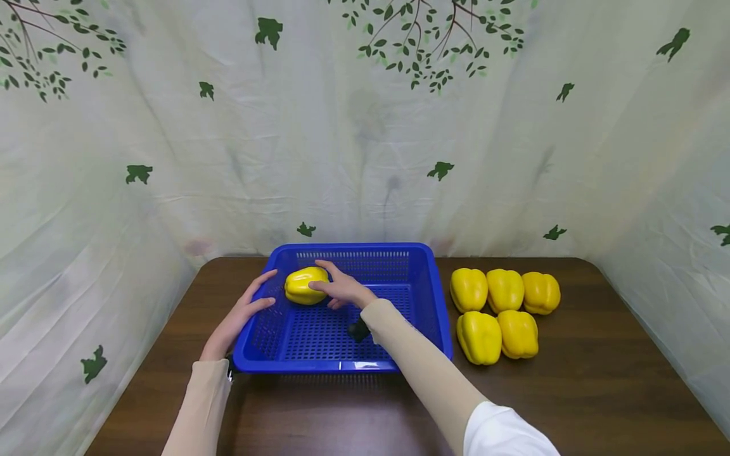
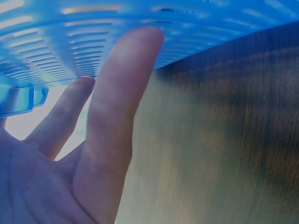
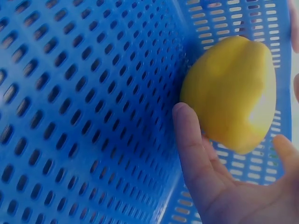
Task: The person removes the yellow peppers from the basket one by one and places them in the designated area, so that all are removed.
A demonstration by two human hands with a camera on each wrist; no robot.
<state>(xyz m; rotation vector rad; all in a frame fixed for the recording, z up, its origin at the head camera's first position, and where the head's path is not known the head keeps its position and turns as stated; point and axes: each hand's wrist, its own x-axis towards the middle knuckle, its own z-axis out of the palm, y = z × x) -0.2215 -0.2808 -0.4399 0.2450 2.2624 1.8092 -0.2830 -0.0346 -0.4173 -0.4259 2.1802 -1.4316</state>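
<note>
A blue plastic basket (image 1: 342, 365) with slotted walls stands on the table. One yellow bell pepper (image 1: 302, 286) lies inside it, by the far left corner. My right hand (image 1: 344, 288) reaches into the basket at the pepper's right side. In the right wrist view its fingers (image 3: 190, 135) are spread beside the pepper (image 3: 229, 93), and a gap shows between the thumb and the pepper. My left hand (image 1: 242, 320) is at the basket's left side. Its fingers (image 2: 112, 102) extend fairly straight against the slotted outer wall (image 2: 84, 42) in the left wrist view.
Several yellow bell peppers (image 1: 479, 337) sit in two rows on the brown wooden table (image 1: 593, 380), right of the basket. Behind and beside the table hangs a pale curtain (image 1: 365, 145) with green leaf prints.
</note>
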